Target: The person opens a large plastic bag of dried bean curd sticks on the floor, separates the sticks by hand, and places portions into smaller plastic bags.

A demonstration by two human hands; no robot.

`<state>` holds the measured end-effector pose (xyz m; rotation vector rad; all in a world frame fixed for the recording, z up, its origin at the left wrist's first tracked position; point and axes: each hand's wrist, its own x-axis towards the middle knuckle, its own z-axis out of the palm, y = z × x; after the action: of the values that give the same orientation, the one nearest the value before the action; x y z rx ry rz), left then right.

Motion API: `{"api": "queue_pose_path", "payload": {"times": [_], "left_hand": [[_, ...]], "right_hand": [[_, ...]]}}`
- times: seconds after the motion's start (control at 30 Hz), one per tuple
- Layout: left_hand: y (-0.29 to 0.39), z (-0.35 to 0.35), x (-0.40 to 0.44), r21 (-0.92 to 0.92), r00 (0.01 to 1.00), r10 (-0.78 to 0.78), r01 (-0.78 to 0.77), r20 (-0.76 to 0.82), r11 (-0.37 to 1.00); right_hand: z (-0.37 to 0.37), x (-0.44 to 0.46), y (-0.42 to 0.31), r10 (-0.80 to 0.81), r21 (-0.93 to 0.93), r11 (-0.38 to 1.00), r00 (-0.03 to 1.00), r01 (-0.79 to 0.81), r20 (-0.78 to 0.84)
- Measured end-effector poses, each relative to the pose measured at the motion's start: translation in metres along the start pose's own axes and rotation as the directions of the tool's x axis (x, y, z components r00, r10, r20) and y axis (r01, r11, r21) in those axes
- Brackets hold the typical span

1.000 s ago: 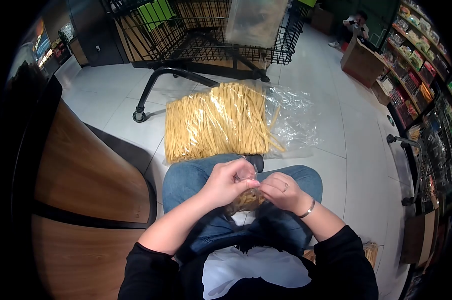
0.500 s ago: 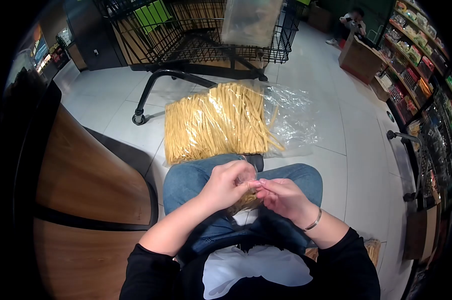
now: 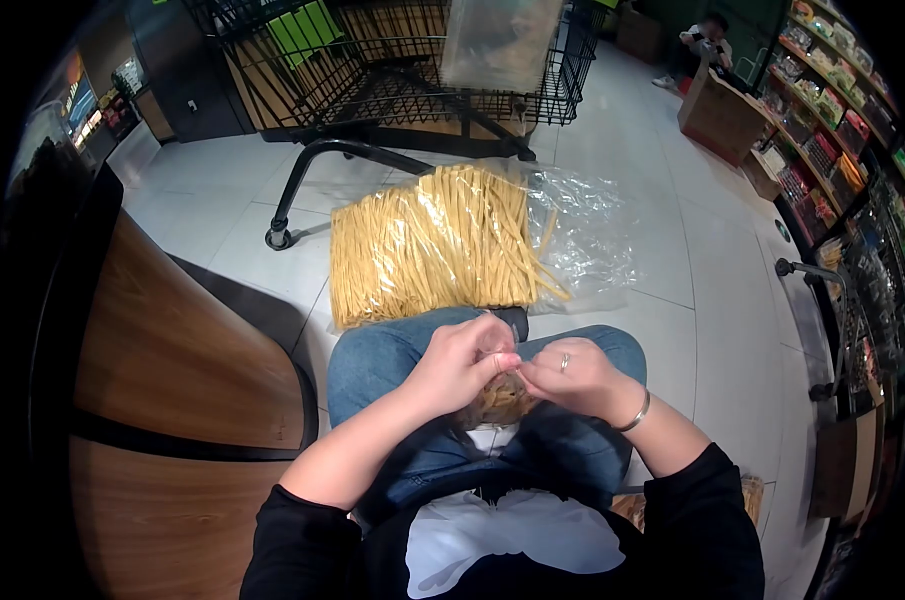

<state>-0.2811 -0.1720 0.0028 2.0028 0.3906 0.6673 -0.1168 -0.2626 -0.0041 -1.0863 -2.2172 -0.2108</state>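
Between my knees is a small clear plastic bag (image 3: 500,403) with brownish pieces inside; their kind I cannot make out. My left hand (image 3: 466,358) is closed on the top of this bag, thumb pressed against the fingers. Close against it, my right hand (image 3: 576,376) pinches at the bag's gathered neck, its back turned up and a ring showing. The fingertips of both hands nearly meet and partly hide the neck. Beyond my knees, a large clear bag of yellow dried sticks (image 3: 432,245) lies on the floor, its loose end spread to the right.
A black wire shopping cart (image 3: 392,90) stands ahead, with a stack of clear bags (image 3: 500,45) hung on it. A wood-panelled counter (image 3: 192,370) rises on my left. To the right are stocked shelves (image 3: 832,110), a cardboard box (image 3: 720,118) and a seated person (image 3: 707,45).
My right hand has rolled over, so its back and ring now face up. More of the small bag shows below the hands. My left hand has barely moved.
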Motion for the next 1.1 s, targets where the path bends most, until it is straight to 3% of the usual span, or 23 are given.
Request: {"api": "queue_pose_path", "payload": {"times": [0.03, 0.07, 0.13, 0.27, 0.3, 0.33, 0.37, 0.4, 0.5, 0.53, 0.6, 0.63, 0.67, 0.73, 0.8, 0.87, 0.93, 0.97, 1.0, 1.03, 1.07, 1.1], "left_hand": [[0.0, 0.001, 0.001, -0.135, 0.993, -0.114, 0.116, 0.022, 0.984], [0.0, 0.001, 0.003, -0.264, 0.973, -0.223, 0.231, 0.061, 0.936], [-0.002, 0.002, 0.006, -0.316, 0.969, -0.236, 0.249, 0.08, 0.916], [-0.004, -0.001, 0.01, -0.387, 0.958, -0.271, 0.287, 0.097, 0.876], [-0.001, -0.003, 0.012, -0.384, 0.958, -0.268, 0.287, 0.103, 0.877], [0.005, -0.005, 0.013, -0.444, 0.963, -0.245, 0.268, 0.111, 0.855], [0.011, -0.006, 0.014, -0.504, 0.968, -0.224, 0.252, 0.116, 0.826], [0.016, -0.006, 0.017, -0.505, 0.966, -0.224, 0.257, 0.125, 0.824], [0.024, -0.002, 0.026, -0.467, 0.982, -0.098, 0.164, 0.164, 0.869], [0.026, 0.0, 0.029, -0.423, 0.988, -0.104, 0.143, 0.113, 0.895], [0.031, 0.002, 0.034, -0.371, 0.992, -0.104, 0.124, 0.073, 0.92], [0.035, 0.003, 0.036, -0.236, 0.996, -0.024, 0.045, 0.091, 0.971], [0.038, 0.004, 0.038, -0.099, 0.992, 0.051, -0.04, 0.117, 0.994], [0.045, 0.008, 0.043, -0.075, 0.985, 0.126, -0.118, 0.115, 0.99], [0.05, 0.008, 0.046, 0.114, 0.947, 0.202, -0.236, 0.248, 0.965], [0.045, 0.01, 0.046, 0.088, 0.922, 0.211, -0.251, 0.324, 0.964], [0.046, 0.006, 0.045, 0.032, 0.939, 0.141, -0.159, 0.314, 0.987], [0.049, 0.008, 0.042, -0.105, 0.973, 0.163, -0.147, 0.165, 0.984], [0.05, 0.005, 0.033, -0.253, 0.988, 0.149, -0.136, 0.033, 0.958], [0.047, -0.009, 0.029, -0.185, 0.991, 0.128, -0.119, 0.04, 0.976], [0.043, -0.011, 0.027, -0.193, 0.961, 0.227, -0.255, -0.158, 0.948], [0.036, -0.02, 0.021, -0.158, 0.941, 0.219, -0.264, -0.258, 0.951]], "right_hand": [[-0.005, 0.004, -0.003, -0.097, -0.172, 0.979, 0.994, 0.104, 0.051], [-0.005, 0.004, -0.002, -0.095, -0.171, 0.98, 0.994, 0.103, 0.05], [-0.004, 0.002, 0.001, -0.134, -0.167, 0.977, 0.991, 0.13, -0.015], [0.001, -0.014, 0.015, -0.067, -0.106, 0.992, 0.997, 0.071, 0.036], [0.012, -0.022, 0.014, 0.264, 0.368, 0.9, 0.964, -0.235, -0.031], [0.02, -0.028, 0.013, 0.557, 0.754, 0.518, 0.828, -0.405, 0.062], [0.022, -0.033, 0.011, 0.517, 0.732, 0.462, 0.822, -0.501, 0.237], [0.026, -0.035, 0.004, 0.525, 0.732, 0.458, 0.818, -0.505, 0.236], [0.04, -0.033, -0.012, 0.573, 0.921, 0.013, 0.758, -0.39, 0.313], [0.044, -0.033, -0.012, 0.585, 0.923, 0.013, 0.752, -0.384, 0.304], [0.053, -0.029, -0.013, 0.701, 0.881, 0.041, 0.642, -0.472, 0.312], [0.057, -0.026, -0.016, 0.694, 0.862, 0.253, 0.703, -0.44, 0.155], [0.056, -0.021, -0.018, 0.699, 0.864, 0.25, 0.699, -0.438, 0.152], [0.051, -0.01, -0.021, 0.524, 0.68, 0.636, 0.851, -0.365, -0.033], [0.056, -0.007, -0.019, 0.534, 0.727, 0.596, 0.844, -0.341, -0.042], [0.058, -0.009, -0.016, 0.324, 0.597, 0.77, 0.944, -0.225, -0.063], [0.053, -0.011, -0.025, 0.554, 0.893, 0.378, 0.832, -0.245, -0.006], [0.045, -0.013, -0.019, 0.474, 0.891, 0.379, 0.879, -0.25, 0.045], [0.043, -0.013, -0.026, 0.632, 0.982, 0.153, 0.775, -0.114, -0.008], [0.028, -0.017, -0.017, 0.557, 0.923, 0.346, 0.828, -0.167, -0.059], [0.01, -0.021, -0.014, 0.664, 0.888, 0.336, 0.748, -0.314, 0.014], [-0.017, -0.025, -0.013, 0.736, 0.837, 0.392, 0.676, -0.382, -0.035]]}}
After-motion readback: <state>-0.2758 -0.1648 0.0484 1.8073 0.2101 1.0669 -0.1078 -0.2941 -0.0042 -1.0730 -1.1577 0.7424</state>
